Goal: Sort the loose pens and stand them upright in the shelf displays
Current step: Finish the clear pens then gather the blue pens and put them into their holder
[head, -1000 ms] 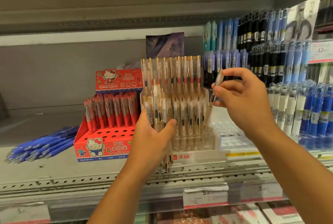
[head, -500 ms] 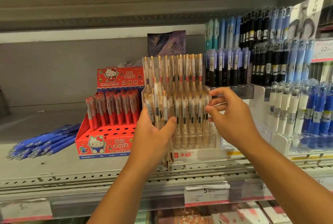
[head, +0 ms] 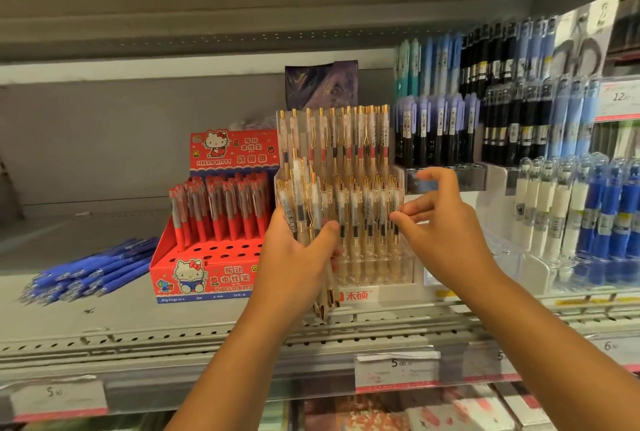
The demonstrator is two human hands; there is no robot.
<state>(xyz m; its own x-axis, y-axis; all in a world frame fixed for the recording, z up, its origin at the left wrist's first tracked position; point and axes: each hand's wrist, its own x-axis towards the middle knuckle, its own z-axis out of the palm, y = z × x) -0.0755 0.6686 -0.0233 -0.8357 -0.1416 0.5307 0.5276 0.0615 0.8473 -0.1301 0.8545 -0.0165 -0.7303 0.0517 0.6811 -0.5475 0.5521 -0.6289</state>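
My left hand (head: 294,257) grips a bundle of clear pens with gold clips (head: 306,202) in front of the clear tiered display (head: 381,293) at the shelf's middle. Their gold tips stick out below my palm. The display holds rows of the same clear gold pens (head: 367,222) standing upright. My right hand (head: 446,222) is at the right end of the front row. Its fingers are loosely spread, the fingertips touch the rightmost pen, and it holds nothing.
A red Hello Kitty box (head: 207,278) with upright red pens stands left of the display. Loose blue pens (head: 93,271) lie in a pile on the shelf at far left. Racks of black, blue and white pens (head: 554,208) fill the right side. Price tags line the shelf edge (head: 398,371).
My right hand brought a single clear pen down into the right end of the display's front row and let go of it. My left hand kept its bundle in place.
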